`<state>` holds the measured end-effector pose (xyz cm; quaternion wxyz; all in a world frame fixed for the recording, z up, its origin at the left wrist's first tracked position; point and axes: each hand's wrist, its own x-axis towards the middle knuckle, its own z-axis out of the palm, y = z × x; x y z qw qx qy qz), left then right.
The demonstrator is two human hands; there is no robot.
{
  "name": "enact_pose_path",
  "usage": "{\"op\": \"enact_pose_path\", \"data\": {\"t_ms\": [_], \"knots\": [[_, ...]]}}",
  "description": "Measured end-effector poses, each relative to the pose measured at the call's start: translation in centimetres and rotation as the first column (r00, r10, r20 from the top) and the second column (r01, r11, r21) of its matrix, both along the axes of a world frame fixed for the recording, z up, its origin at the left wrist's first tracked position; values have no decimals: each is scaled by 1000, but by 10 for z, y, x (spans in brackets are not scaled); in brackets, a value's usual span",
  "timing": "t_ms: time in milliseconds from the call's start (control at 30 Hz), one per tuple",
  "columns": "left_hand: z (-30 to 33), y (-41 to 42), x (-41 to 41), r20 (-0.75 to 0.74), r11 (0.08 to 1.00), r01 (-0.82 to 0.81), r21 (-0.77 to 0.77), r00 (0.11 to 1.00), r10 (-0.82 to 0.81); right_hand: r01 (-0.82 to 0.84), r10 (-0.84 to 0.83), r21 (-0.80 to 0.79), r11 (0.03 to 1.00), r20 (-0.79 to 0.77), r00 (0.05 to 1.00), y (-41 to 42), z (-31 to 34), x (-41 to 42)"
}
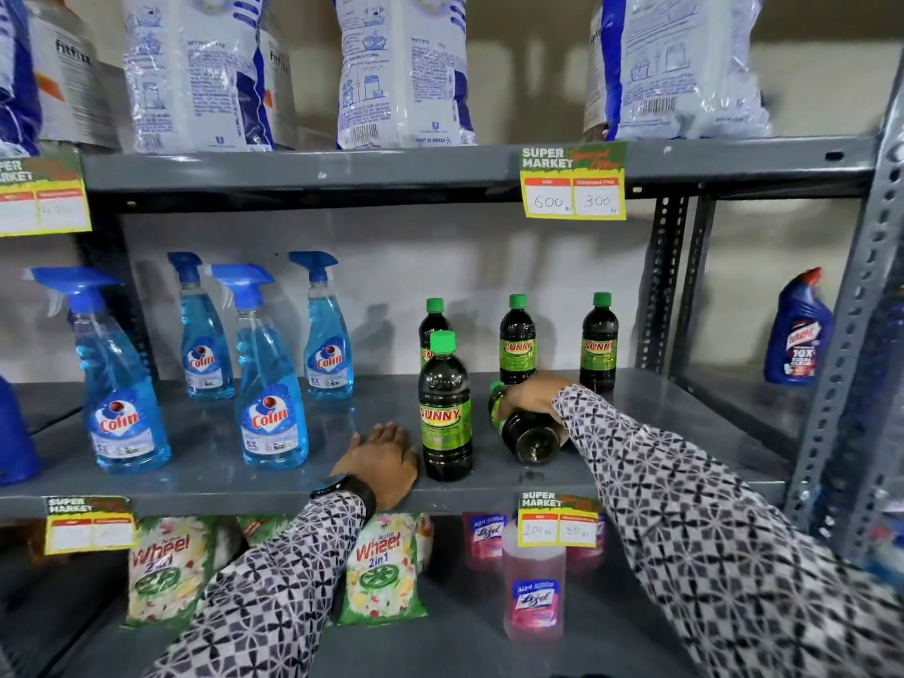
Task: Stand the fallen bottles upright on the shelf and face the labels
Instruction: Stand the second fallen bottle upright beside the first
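Observation:
A dark Sunny bottle with a green cap lies on its side (pixel 531 435) on the grey middle shelf (pixel 244 477), base toward me. My right hand (pixel 531 396) is closed over its upper body. Just left of it an upright Sunny bottle (pixel 445 413) stands near the front edge, label facing me. Three more Sunny bottles stand at the back: one (pixel 430 330) partly hidden behind the front one, one (pixel 517 342) in the middle, one (pixel 599 345) at the right. My left hand (pixel 379 462) rests flat on the shelf, left of the front bottle, holding nothing.
Several blue Colin spray bottles (pixel 271 384) stand on the left half of the shelf. A blue cleaner bottle (pixel 797 330) sits in the neighbouring bay at right. Detergent bags fill the shelf above; Wheel packs and pink Lizol bottles (pixel 533 579) sit below. Price tags hang on shelf edges.

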<state>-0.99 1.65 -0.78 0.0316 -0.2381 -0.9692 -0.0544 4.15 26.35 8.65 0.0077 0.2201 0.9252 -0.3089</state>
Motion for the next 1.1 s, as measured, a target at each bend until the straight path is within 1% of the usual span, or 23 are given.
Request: {"op": "enact_pose_path", "data": {"t_ms": [67,133,200,267,300,367,433,500,600,700,800,967,1033,1100], "knots": [[0,-1,-1,4,1000,-1,6,1000,1,44,-44,-148,988,6,999,-1,1,3],[0,-1,0,3,1000,3,13,1000,-3,51,-62,-255,966,-32,998,1,1,8],[-1,-1,-1,-6,1000,2,22,1000,-2,44,-95,-353,935,-130,987,3,1,13],[0,0,-2,-3,1000,1,27,1000,-1,29,-154,-411,911,-275,949,7,0,16],[0,0,-3,-1,1000,2,24,1000,-2,10,-172,-409,912,-362,916,9,-2,17],[-2,1,-3,-2,1000,0,22,1000,0,-10,-182,-349,937,-511,840,8,-9,22],[-2,1,-3,2,1000,0,24,1000,0,12,-185,-269,963,-628,756,-2,-18,34],[-1,1,-2,5,1000,-1,32,1000,1,70,-191,-197,978,-705,683,-12,-34,42],[0,1,-1,3,999,-5,38,1000,4,122,-194,-151,981,-737,647,-22,-55,45],[-2,0,-4,-4,999,-4,48,1000,4,129,-211,-168,977,-741,637,-22,-59,42],[-4,0,-6,-6,999,-2,37,1000,2,66,-174,-174,983,-734,657,-19,-64,40],[-3,1,-5,-1,999,-5,37,1000,5,-125,-86,-248,961,-693,716,-8,-74,39],[-3,1,-5,-3,999,-4,33,1000,4,-142,-71,-254,957,-676,733,-5,-75,39],[-3,1,-6,0,999,-4,33,1000,4,-108,-76,-225,968,-677,732,-6,-76,37]]}}
